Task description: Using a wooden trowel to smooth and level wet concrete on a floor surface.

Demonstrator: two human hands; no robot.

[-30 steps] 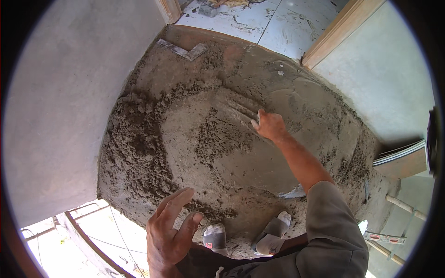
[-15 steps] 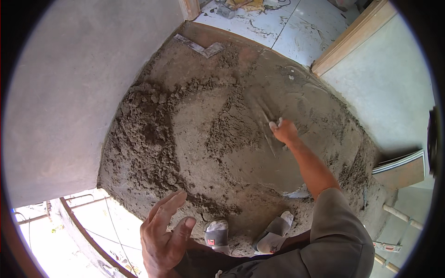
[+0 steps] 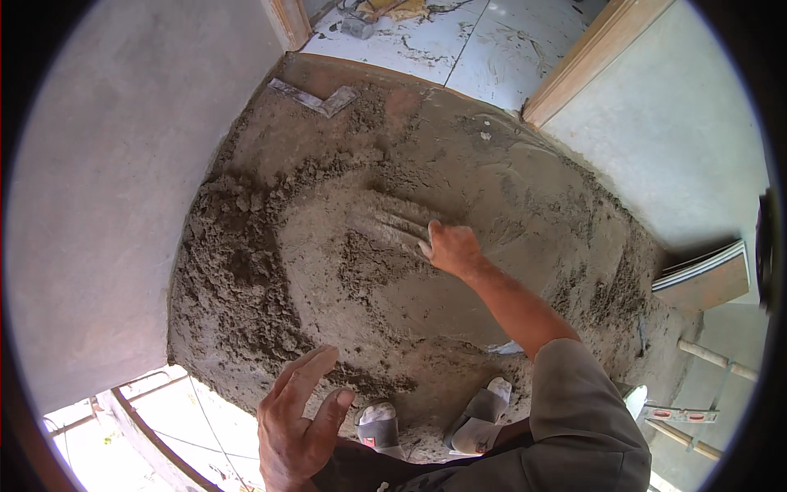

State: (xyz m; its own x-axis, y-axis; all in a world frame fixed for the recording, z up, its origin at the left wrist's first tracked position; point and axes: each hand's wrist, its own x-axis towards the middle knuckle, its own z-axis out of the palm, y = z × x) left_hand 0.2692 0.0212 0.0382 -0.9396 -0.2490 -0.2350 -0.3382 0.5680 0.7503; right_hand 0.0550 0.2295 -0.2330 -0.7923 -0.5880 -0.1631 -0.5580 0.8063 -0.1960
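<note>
My right hand is closed round the handle of a plastering trowel, whose mortar-smeared blade is blurred by motion. The blade lies on the wet grey mortar near the middle of the floor. A smoothed patch spreads to its right, with rough, crumbly mortar heaped to its left. My left hand hangs over the near left part of the floor, open and empty, thumb apart from the fingers. Both my feet in grey sandals stand at the near edge of the mortar.
An L-shaped, mortar-coated piece lies at the far left. Beyond a wooden door frame are dirty white floor tiles. Stacked tiles lean by the right wall. Plastered wall bounds the left, with a bright opening at near left.
My right hand has swept the trowel leftward, from the smooth patch toward the crumbly mortar. My left hand stays raised and open. The view has shifted slightly.
</note>
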